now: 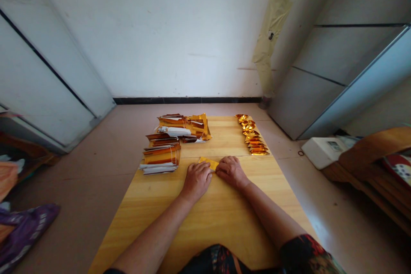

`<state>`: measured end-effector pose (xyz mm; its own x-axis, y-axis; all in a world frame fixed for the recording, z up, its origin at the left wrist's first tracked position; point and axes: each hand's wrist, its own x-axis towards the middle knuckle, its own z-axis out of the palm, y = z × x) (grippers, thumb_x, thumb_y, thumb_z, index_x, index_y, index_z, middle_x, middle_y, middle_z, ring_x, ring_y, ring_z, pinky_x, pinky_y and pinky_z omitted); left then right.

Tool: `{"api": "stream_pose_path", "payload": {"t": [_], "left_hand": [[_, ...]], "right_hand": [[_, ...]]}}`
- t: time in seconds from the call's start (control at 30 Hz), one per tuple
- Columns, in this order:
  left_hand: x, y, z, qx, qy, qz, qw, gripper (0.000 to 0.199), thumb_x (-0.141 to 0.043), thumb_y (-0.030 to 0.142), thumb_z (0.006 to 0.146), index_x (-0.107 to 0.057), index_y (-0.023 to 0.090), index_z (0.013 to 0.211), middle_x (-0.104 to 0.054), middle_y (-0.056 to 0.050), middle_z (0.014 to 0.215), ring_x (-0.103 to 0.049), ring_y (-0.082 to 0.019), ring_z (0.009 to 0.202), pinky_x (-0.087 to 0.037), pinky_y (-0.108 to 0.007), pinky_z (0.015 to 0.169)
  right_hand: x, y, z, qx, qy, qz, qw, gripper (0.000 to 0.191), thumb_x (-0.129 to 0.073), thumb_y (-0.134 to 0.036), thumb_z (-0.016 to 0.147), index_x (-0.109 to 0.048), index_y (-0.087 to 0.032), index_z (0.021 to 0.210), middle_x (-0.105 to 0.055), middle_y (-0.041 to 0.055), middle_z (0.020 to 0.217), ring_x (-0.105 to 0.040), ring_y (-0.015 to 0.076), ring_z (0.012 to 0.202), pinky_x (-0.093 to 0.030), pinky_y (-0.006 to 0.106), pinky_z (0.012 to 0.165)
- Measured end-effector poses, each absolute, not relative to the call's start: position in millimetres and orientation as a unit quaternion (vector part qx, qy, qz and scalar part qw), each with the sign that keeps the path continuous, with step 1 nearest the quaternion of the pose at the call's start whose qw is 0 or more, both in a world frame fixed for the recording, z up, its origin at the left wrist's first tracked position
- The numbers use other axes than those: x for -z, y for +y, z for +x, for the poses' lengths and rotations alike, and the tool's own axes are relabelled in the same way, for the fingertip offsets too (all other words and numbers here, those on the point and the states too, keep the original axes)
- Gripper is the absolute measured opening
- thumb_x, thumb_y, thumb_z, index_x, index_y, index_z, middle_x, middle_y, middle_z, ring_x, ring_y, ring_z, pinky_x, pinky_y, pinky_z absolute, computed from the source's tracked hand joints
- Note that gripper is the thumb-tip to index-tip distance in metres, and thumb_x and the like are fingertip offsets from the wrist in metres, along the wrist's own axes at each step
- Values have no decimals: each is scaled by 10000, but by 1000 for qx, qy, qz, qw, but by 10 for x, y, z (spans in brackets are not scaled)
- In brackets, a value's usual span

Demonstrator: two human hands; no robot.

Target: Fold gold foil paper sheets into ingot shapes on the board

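Left hand (195,181) and right hand (231,172) together, clamped on a gold foil piece (208,163), pinning it flat to the table (224,139); stacks (162,160) off by the far left corner, folded pieces (251,136) along the far right edge, out of the way.

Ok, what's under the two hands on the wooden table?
A piece of gold foil paper lies under the right hand and left hand, on the wooden tabletop; the part beneath the hands can't be seen.

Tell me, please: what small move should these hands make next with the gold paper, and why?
Probably press the fold of the gold foil paper flat: the left hand and right hand both lie on it, over the wooden table, and the gold pieces in the row look tightly folded.
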<state>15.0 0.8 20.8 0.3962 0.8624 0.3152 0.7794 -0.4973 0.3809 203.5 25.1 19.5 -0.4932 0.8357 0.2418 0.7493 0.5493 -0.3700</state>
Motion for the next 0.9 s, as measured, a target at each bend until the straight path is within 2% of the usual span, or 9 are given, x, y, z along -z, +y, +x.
{"api": "stream_pose_path", "payload": {"t": [0.37,0.57,0.73,0.9], "left_hand": [[-194,48,157,-250,523,807,113,71,-566,140,766,-591,206,759,-662,-44,1063,-570,-201,1014,-386,-383,875],[-188,54,169,-255,527,804,105,111,-510,215,844,-620,210,837,-658,-49,1063,-567,-192,1007,-390,-366,866],[-211,80,191,-224,549,801,86,79,-542,215,824,-613,205,857,-659,-56,1023,-556,-207,955,-395,-352,806],[-212,84,187,-224,543,805,79,26,-571,211,802,-590,206,819,-662,-41,1006,-552,-206,941,-370,-364,822]], "right_hand": [[-271,256,1905,-94,-835,-519,157,124,-575,-311,850,-643,-217,806,-603,17,857,-477,155,862,-259,289,792],[-297,238,1883,-94,-826,-534,152,127,-577,-320,846,-653,-226,808,-599,17,844,-474,156,854,-257,285,778],[-285,211,1858,-93,-813,-552,159,99,-591,-287,824,-645,-219,776,-606,14,839,-481,158,849,-262,284,786],[-282,206,1833,-85,-807,-561,162,100,-606,-280,806,-630,-206,743,-606,23,829,-486,169,850,-266,294,792]]}}
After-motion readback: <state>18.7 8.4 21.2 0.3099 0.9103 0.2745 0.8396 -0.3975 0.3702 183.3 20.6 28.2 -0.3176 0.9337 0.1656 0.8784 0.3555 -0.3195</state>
